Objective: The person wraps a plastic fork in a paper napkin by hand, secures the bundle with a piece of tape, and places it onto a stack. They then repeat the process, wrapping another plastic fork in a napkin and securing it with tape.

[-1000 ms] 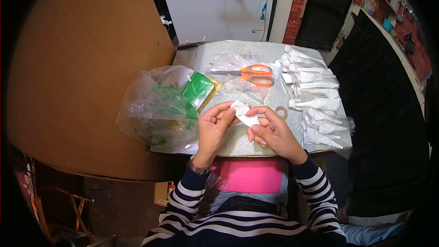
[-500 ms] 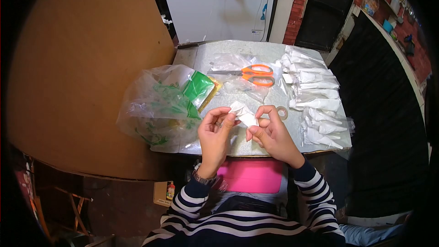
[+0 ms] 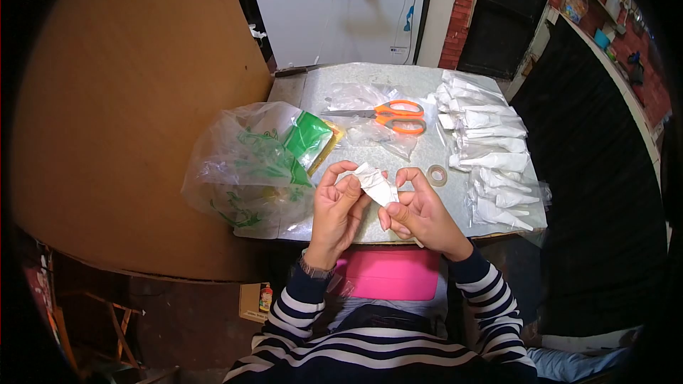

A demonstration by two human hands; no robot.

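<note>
Between both hands, over the front of the table, is a small crumpled piece of white paper (image 3: 376,183), perhaps tissue. My left hand (image 3: 336,210) pinches its upper left end between thumb and fingers. My right hand (image 3: 421,213) grips its lower right end, thumb on top and index finger bent above. A roll of tape (image 3: 437,175) lies just beyond the right hand. Farther back, scissors (image 3: 398,117) with orange and grey handles rest on clear plastic. Several white folded paper bundles (image 3: 491,128) are lined up along the table's right side.
A clear plastic bag (image 3: 235,163) with green print covers the table's left part, beside a green and yellow packet (image 3: 309,135). The table (image 3: 341,75) meets a brown board (image 3: 142,121) at left. A pink object (image 3: 391,274) is below its front edge. A white freezer (image 3: 341,11) stands behind.
The white paper has tilted and dropped slightly, its lower end turned more toward me. My left hand has shifted a little to the right, and my right index finger has lifted off the paper.
</note>
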